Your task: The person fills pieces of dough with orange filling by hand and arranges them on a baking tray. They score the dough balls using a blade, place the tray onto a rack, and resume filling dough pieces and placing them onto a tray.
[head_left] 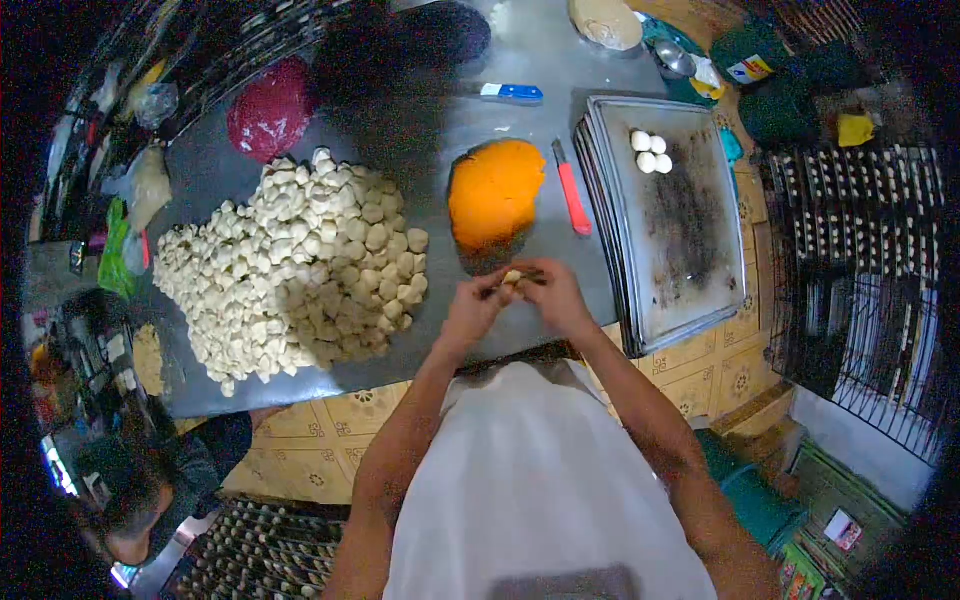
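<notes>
Both my hands meet in front of my body at the table's near edge. Between their fingers is a small pale dough piece point(512, 278). My left hand point(474, 306) pinches it from one side, my right hand point(556, 296) from the other. Just beyond them lies an orange mound point(495, 195). A large heap of white dough balls point(300, 265) covers the table to the left. On the right, a stack of metal trays point(690, 230) carries several white balls point(651, 152) near its far left corner.
A red-handled knife point(572, 192) lies between mound and trays, a blue-handled knife point(513, 92) farther back. A dark red mound point(270, 108) sits at the back left. Another person point(150, 510) is at the lower left. Racks point(860, 210) stand at the right.
</notes>
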Demonstrator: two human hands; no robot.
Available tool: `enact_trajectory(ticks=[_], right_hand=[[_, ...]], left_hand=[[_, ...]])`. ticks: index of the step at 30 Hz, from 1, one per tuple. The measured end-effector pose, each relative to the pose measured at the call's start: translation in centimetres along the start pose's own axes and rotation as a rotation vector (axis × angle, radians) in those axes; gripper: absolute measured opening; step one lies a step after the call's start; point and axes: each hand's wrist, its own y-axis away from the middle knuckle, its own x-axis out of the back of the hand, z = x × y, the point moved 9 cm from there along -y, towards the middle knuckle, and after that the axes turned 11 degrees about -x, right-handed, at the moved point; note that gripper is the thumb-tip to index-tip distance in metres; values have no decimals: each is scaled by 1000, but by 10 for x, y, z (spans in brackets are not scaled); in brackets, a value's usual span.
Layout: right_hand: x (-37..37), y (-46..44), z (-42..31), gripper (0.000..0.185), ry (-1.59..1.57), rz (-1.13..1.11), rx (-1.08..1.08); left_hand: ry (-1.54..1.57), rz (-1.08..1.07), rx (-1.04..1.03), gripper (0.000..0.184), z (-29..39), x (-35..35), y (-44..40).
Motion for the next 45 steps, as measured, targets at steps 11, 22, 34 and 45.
enact_trajectory(ticks=[11,22,34,45], right_hand=[[9,-32,9,26,341,-142,66],[11,-27,44,24,369,-160,217],[17,2,35,20,11,126,-164],[37,24,39,20,-575,150,-154]], left_hand=[[-176,-44,-41,26,-3,-12,-12],[-800,-52,-527,27,30,-32,-13],[-747,47,-448,48,18,-34,9],[305,93,42,50,-9,-50,-26]])
